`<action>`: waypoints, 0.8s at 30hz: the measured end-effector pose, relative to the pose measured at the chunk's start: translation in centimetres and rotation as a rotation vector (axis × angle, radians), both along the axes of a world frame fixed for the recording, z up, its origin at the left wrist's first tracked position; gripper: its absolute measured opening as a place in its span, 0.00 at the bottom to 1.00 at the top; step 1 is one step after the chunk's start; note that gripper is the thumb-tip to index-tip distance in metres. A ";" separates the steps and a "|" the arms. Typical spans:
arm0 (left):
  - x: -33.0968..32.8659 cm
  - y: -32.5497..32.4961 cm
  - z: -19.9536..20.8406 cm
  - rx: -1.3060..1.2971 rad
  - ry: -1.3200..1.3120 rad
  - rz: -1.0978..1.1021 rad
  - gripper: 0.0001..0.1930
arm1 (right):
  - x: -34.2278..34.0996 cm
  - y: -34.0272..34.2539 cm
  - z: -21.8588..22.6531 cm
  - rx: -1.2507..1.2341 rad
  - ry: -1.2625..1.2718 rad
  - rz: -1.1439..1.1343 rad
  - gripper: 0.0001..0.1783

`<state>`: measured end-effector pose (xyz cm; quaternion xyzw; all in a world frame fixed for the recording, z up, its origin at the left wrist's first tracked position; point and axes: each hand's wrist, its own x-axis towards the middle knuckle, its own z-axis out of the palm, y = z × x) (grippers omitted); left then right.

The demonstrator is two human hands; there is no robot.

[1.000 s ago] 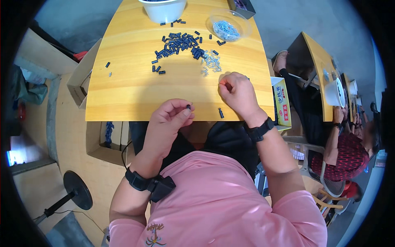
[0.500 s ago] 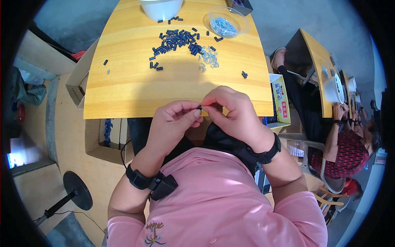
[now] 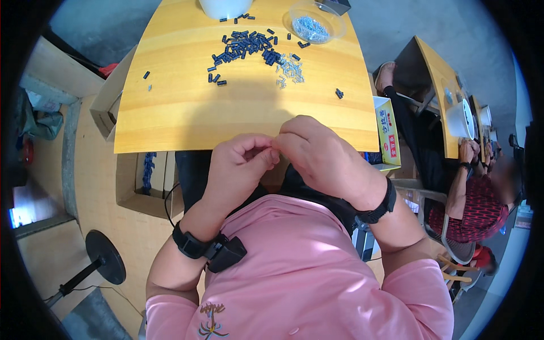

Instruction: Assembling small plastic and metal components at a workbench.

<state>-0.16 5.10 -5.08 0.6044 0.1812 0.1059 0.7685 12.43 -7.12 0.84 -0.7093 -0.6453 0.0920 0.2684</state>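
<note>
the left hand (image 3: 241, 161) and the right hand (image 3: 320, 161) meet just off the near edge of the wooden tabletop (image 3: 164, 122), thumbs and fingers pinched closed, fingertips touching. whatever sits between them is hidden, so i cannot tell what either hand holds.

as for progress, most of the small parts seem to be waiting. a broad heap of short black cylinders (image 3: 246, 45) lies loose toward the far side, some scattered around it, and a pile of tiny clear pieces (image 3: 292, 69) touches its right side. more small pieces fill the round clear plastic bowl (image 3: 310, 28) behind. the white tub (image 3: 225, 7) stands beyond the heap; its contents are out of view.

what might count as done is slight: one dark piece (image 3: 339, 93) lies well apart near the right edge, perhaps finished, though it is too small to tell. far left, a lone black cylinder (image 3: 146, 75) lies near a single clear piece (image 3: 149, 88), apparently unjoined. by that reckoning, much is left.
</note>
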 end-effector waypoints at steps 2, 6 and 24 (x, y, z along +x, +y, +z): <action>0.1 -0.1 0.6 0.010 0.014 0.021 0.05 | -0.1 0.3 0.2 0.008 -0.016 0.025 0.11; 0.1 -0.1 0.5 0.066 0.028 0.087 0.05 | -0.8 0.7 0.2 -0.045 -0.175 0.059 0.15; -0.7 1.5 -1.3 -0.281 0.096 0.247 0.09 | 3.3 -1.4 -3.3 0.116 0.229 -0.363 0.13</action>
